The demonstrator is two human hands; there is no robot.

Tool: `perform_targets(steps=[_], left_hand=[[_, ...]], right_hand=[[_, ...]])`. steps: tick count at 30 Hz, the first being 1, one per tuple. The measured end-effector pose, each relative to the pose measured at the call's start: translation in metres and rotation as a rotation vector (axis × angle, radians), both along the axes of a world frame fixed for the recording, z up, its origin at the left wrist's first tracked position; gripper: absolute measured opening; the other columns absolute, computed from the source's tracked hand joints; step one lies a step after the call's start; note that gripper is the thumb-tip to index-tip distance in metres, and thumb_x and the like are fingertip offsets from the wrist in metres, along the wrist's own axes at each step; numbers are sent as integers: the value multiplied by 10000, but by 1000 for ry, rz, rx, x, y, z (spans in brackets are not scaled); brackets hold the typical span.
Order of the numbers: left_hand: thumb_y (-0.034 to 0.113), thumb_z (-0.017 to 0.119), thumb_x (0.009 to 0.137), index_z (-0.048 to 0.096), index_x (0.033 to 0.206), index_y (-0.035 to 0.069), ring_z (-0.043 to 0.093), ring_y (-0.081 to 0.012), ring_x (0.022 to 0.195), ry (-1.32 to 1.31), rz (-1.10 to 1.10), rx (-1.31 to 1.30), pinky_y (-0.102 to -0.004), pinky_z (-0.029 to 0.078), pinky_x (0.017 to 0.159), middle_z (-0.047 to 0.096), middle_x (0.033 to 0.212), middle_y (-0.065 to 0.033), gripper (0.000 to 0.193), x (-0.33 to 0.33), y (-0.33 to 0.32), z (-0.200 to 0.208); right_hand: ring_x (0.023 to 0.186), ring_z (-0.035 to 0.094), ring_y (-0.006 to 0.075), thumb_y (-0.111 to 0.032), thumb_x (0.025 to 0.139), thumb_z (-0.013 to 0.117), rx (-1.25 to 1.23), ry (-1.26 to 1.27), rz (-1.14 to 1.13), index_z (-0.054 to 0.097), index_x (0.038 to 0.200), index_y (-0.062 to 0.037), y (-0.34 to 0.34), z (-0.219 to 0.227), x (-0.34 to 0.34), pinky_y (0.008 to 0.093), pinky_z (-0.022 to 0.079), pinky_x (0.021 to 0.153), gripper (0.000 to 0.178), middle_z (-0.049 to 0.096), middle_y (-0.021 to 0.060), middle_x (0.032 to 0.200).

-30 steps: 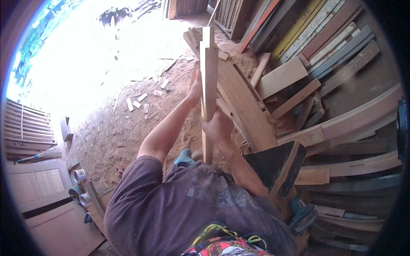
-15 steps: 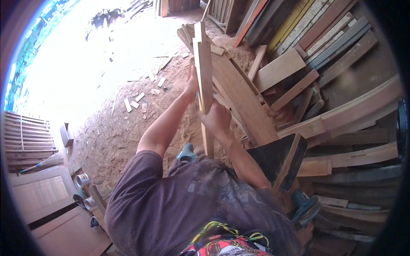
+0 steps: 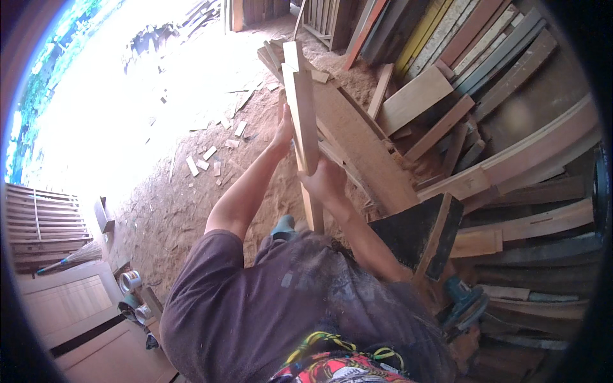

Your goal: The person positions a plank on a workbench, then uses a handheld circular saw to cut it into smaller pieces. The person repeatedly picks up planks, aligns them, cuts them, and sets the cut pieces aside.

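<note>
A long pale wooden bar (image 3: pixel 304 121) stretches away from my body, its near end close to my shirt. It may be more than one length laid together; the far end looks stepped. My left hand (image 3: pixel 283 133) is against its left side, thumb up along the edge and the other fingers mostly hidden behind the wood. Closer to me, my right hand (image 3: pixel 324 182) wraps round the bar from the right. A wide plank (image 3: pixel 364 143) lies beneath and to the right of the bar, with shorter wood pieces (image 3: pixel 273 56) at its far end.
Wood offcuts (image 3: pixel 193 166) lie scattered on the sawdust-covered floor (image 3: pixel 185 223). Stacked boards and curved timbers (image 3: pixel 530 223) crowd the right side. A black panel (image 3: pixel 408 233) and a teal power tool (image 3: pixel 463 300) are near my right arm. Door panels (image 3: pixel 67 297) and cans (image 3: pixel 130 281) are at left.
The far end of the bar has swung slightly left and come down a little in view. Both hands keep their places on it. The whole view has shifted slightly.
</note>
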State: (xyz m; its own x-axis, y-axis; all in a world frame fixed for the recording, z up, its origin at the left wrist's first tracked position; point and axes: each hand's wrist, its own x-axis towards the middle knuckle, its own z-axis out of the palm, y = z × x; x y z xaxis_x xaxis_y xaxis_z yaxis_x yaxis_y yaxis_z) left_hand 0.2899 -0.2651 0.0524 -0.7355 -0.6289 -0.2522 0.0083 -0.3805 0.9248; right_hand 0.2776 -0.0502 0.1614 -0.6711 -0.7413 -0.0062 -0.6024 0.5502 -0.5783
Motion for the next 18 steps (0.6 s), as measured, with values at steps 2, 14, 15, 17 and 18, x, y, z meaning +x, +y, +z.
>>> perform_targets(steps=[2, 14, 15, 17, 18], left_hand=[[732, 297, 1021, 294, 1608, 56, 363, -289, 1447, -57, -28, 18, -408, 276, 1204, 377, 1585, -195, 895, 3, 3, 3], [788, 518, 927, 661, 734, 102, 445, -77, 620, -212, 36, -139, -290, 359, 570, 506, 674, 45, 727, -15, 49, 29], [778, 526, 929, 662, 728, 98, 455, -78, 618, -193, 40, -215, -290, 364, 569, 515, 675, 44, 723, -24, 46, 25], [765, 538, 931, 663, 719, 79, 483, -85, 626, -164, 32, -314, -290, 380, 574, 539, 685, 35, 728, -41, 55, 38], [761, 544, 930, 664, 718, 65, 500, -90, 636, -154, 26, -336, -289, 392, 580, 555, 695, 28, 738, -49, 61, 47]], right_hand=[[919, 738, 367, -364, 714, 867, -44, -23, 17, 695, 1134, -36, 19, 2, -14, 454, 579, 828, 560, 754, 191, 938], [941, 722, 254, -308, 760, 858, -282, -459, -150, 709, 1138, -2, 86, -7, -64, 369, 554, 855, 509, 760, 146, 1018], [975, 718, 229, -265, 785, 839, -252, -517, -179, 702, 1156, 20, 89, -2, -69, 354, 550, 878, 487, 760, 145, 1055], [1016, 710, 199, -217, 817, 817, -298, -594, -227, 697, 1174, 40, 96, 8, -71, 336, 543, 906, 457, 760, 139, 1097], [1023, 704, 192, -212, 823, 814, -372, -606, -240, 698, 1176, 38, 99, 13, -70, 333, 540, 910, 447, 758, 134, 1102]])
